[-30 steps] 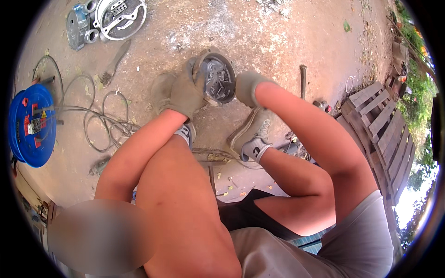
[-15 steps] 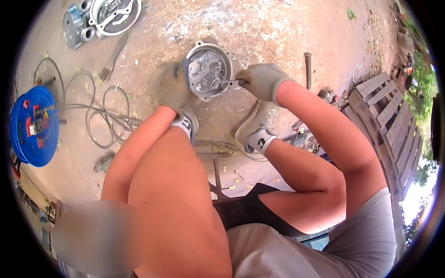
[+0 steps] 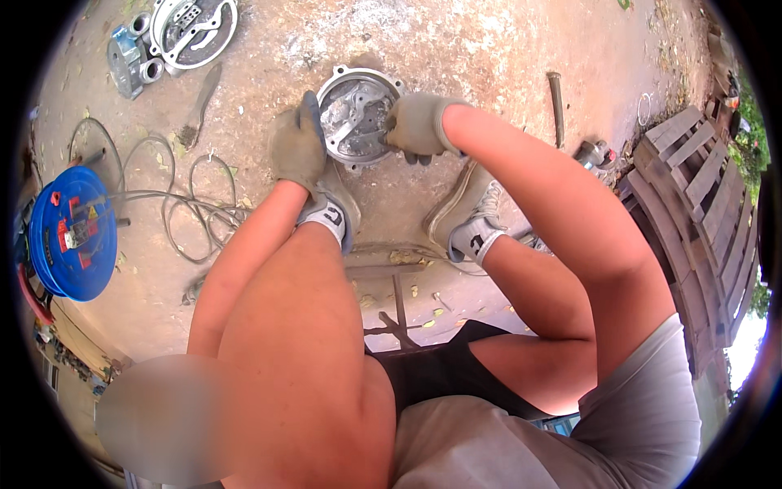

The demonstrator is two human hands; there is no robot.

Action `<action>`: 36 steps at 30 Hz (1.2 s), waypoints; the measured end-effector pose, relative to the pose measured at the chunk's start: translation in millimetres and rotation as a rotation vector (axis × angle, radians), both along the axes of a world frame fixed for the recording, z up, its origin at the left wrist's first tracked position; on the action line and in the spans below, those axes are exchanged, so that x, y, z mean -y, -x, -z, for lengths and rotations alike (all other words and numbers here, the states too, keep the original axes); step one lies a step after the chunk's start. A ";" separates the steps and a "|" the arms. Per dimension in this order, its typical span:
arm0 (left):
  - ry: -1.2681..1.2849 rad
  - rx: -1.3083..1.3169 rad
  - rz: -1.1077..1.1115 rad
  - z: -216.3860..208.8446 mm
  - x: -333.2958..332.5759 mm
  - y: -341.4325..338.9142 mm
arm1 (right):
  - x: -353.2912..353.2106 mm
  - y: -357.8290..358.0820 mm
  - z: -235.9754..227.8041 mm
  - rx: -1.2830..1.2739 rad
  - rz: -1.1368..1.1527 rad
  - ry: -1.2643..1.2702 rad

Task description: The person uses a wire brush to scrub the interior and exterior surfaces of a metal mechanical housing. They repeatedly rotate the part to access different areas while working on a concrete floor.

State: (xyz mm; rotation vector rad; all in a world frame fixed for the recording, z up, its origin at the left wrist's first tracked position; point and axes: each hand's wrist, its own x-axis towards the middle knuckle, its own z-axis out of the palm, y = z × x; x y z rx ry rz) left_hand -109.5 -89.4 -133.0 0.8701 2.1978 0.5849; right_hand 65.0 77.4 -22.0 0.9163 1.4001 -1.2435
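Note:
A round grey cast-metal housing [image 3: 356,114] with bolt lugs around its rim rests on the ground, its ribbed, dirty hollow facing up. My left hand [image 3: 299,145], in a grey-brown work glove, is closed on the housing's left wall, thumb up along the rim. At the right rim is my gloved right hand [image 3: 421,126], its fingers curled in over the hollow. The thin metal tool seen in it a moment earlier is now mostly hidden by the glove. My shoes stand just below the housing, one on either side.
Another round metal housing [image 3: 194,31] and a blocky metal part [image 3: 125,63] lie at the upper left. A blue cable reel [image 3: 73,234] with looped cable [image 3: 195,208] is at left. A metal bar [image 3: 556,110] and wooden pallets [image 3: 692,175] are at right.
My right hand has moved left, from beside the housing to over its right rim, covering the tool's tip. The left hand keeps its place on the left wall. The whole view has shifted slightly.

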 end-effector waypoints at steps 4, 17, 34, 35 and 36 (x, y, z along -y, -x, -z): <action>-0.041 0.070 0.003 8.2 -1.4 2.7 | -1.1 -15.4 30.3 -0.058 0.133 -0.024; 0.048 0.189 -0.054 10.5 -2.3 5.5 | 87.2 -9.0 25.2 -0.188 0.622 0.051; -0.046 0.079 -0.049 20.0 -0.6 0.4 | 99.8 -32.5 38.5 -0.302 0.511 0.010; -0.053 0.065 -0.053 21.2 0.5 0.4 | 99.3 -26.0 42.5 -0.288 0.444 0.001; -0.060 0.049 -0.058 21.9 2.0 0.5 | 98.3 -22.2 45.2 -0.308 0.337 -0.013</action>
